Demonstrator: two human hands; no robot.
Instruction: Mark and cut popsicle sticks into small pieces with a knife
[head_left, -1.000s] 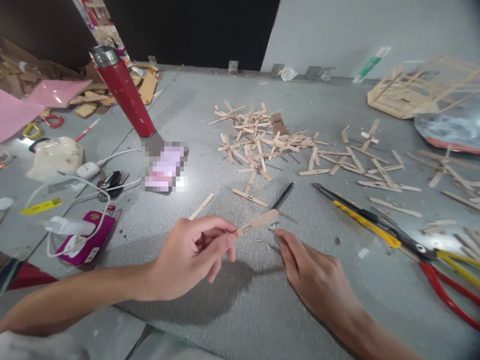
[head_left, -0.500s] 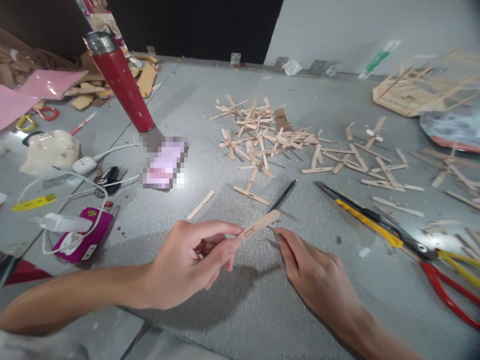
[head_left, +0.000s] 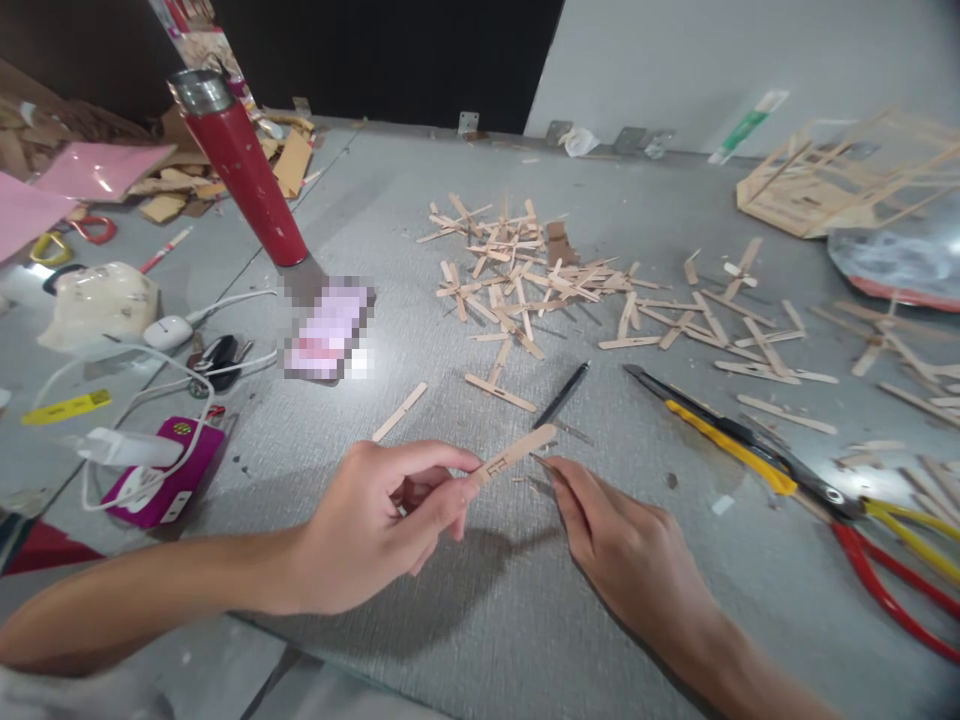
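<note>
Thumb and fingers of my left hand (head_left: pixel 390 525) pinch a wooden craft stick (head_left: pixel 517 453), tilted up to the right above the table. Dark cut or drawn marks show near the stick's middle. Close to its free end, my right hand (head_left: pixel 615 530) is closed on a thin pointed tool (head_left: pixel 541 461); only its tip shows, so its kind is unclear. Behind the held stick lie a black pen-like tool (head_left: pixel 564 393) and another craft stick (head_left: pixel 400 411). Two sticks joined in a T (head_left: pixel 500 391) rest close by.
Cut craft sticks (head_left: pixel 525 260) spread across the middle and right. A yellow-black utility knife (head_left: pixel 727 445) and red-yellow handled scissors (head_left: pixel 885 560) lie right. Left are a red bottle (head_left: pixel 244 170), a blurred phone (head_left: pixel 330 328) and a purple power adapter (head_left: pixel 169 470). A stick frame (head_left: pixel 810 190) stands back right.
The view has shifted slightly, so the things on the right appear a little further left. Both hands keep nearly the same pose, with the craft stick and the pointed tool still held.
</note>
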